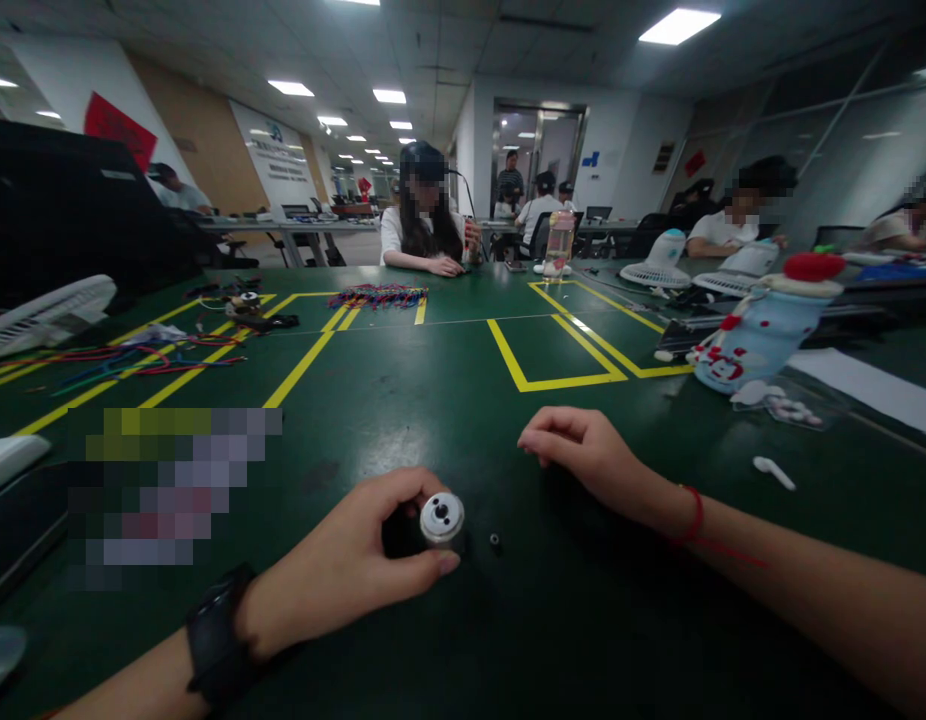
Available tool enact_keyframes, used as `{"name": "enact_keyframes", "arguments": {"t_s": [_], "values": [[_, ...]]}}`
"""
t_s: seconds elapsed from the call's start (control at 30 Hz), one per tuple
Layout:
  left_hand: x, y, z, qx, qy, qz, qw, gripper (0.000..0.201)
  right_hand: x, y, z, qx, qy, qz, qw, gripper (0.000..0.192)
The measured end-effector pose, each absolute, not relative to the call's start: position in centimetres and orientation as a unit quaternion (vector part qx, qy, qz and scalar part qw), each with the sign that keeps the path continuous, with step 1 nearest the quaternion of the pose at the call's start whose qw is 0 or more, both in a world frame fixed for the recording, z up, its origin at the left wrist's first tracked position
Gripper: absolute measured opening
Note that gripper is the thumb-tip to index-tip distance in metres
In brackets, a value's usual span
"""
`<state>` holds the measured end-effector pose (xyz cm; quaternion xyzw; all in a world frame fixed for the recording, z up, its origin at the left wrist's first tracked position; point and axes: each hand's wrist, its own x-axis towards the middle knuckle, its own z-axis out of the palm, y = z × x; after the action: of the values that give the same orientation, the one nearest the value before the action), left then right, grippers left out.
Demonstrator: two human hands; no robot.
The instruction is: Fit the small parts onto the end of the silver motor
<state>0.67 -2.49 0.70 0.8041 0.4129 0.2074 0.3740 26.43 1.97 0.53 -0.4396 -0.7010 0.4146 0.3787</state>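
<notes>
Gripping a small round motor [440, 520] between thumb and fingers, the left hand [350, 565] holds it on the green table [433, 400]; right hand [583, 450] rests nearby, loosely curled, empty.

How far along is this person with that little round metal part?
Done: nothing on the green table shows a finished step. In hand: the left hand has its grip on a small round metal part with a black body, standing on the table. Left: a tiny black piece lies loose beside it; the right hand rests curled, holding nothing.
</notes>
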Motion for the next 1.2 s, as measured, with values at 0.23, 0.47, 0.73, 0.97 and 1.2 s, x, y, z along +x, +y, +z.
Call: {"name": "enact_keyframes", "arguments": {"t_s": [0.23,0.47,0.73,0.97,1.2], "values": [[0.7,-2.4,0.7,0.804,0.409,0.207,0.379,0.016,27.1,3.5,-0.3,-0.466,-0.693,0.382,0.396,0.021],[0.7,-2.3,0.6,0.802,0.414,0.204,0.381,0.018,26.0,0.8,0.6,-0.323,-0.875,0.282,0.224,0.021],[0.9,-2.4,0.6,0.813,0.409,0.208,0.357,0.016,23.5,-1.2,2.0,-0.292,-0.853,0.284,0.327,0.012],[1.0,-2.4,0.4,0.819,0.411,0.210,0.340,0.030,21.3,-2.0,2.9,-0.313,-0.850,0.235,0.353,0.012],[1.0,-2.4,0.5,0.816,0.416,0.208,0.342,0.027,21.2,-2.1,2.7,-0.340,-0.827,0.289,0.342,0.011]]}}
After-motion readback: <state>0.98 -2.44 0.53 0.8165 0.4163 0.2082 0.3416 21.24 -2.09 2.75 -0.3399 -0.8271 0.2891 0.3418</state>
